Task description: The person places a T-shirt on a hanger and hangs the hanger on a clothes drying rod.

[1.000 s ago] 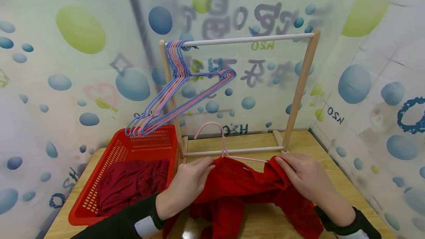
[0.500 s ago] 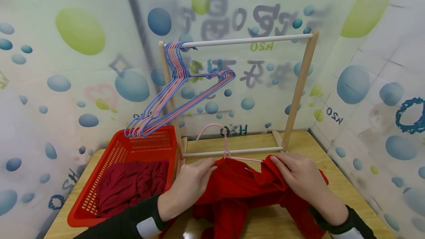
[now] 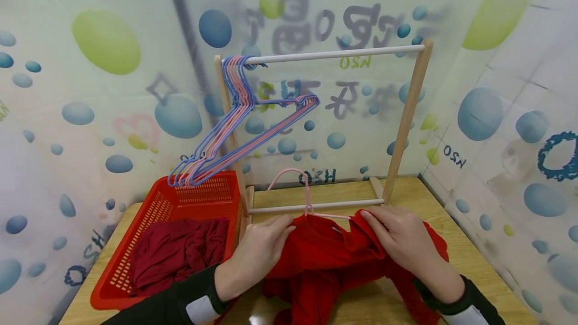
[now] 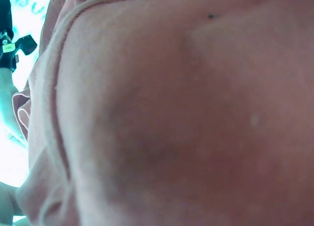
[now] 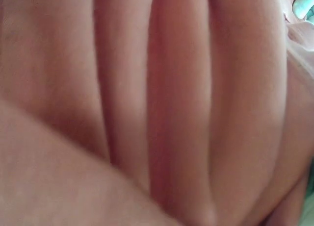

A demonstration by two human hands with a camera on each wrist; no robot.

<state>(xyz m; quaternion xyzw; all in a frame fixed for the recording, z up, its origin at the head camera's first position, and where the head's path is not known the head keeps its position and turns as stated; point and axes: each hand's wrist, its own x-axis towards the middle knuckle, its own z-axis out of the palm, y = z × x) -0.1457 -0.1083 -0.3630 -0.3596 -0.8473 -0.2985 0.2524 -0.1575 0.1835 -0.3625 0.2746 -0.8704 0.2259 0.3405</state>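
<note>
A red garment (image 3: 316,260) with a collar opening hangs between both hands in the head view, its lower part draping onto the table. Inside its neck sits a pink hanger (image 3: 307,194), hook upward; one shoulder bar shows at right, running to the cloth near the right hand. My left hand (image 3: 257,252) grips the garment's left shoulder beside the hook. The right shoulder is pinched by my right hand (image 3: 404,237), thumb on top. Pale-looking cloth (image 4: 147,108) fills the left wrist view. Curled fingers (image 5: 179,108) fill the right wrist view.
Behind stands a wooden rack (image 3: 408,114) with a white top rail (image 3: 338,55). Several blue and pink hangers (image 3: 239,109) hang at its left end. A red basket (image 3: 113,265) at left holds dark red cloth (image 3: 180,250). The wooden table (image 3: 469,265) extends right.
My right hand has moved left with the red garment's shoulder, so less of the hanger's right bar shows. The hook has shifted slightly right. My left hand has stayed nearly in place.
</note>
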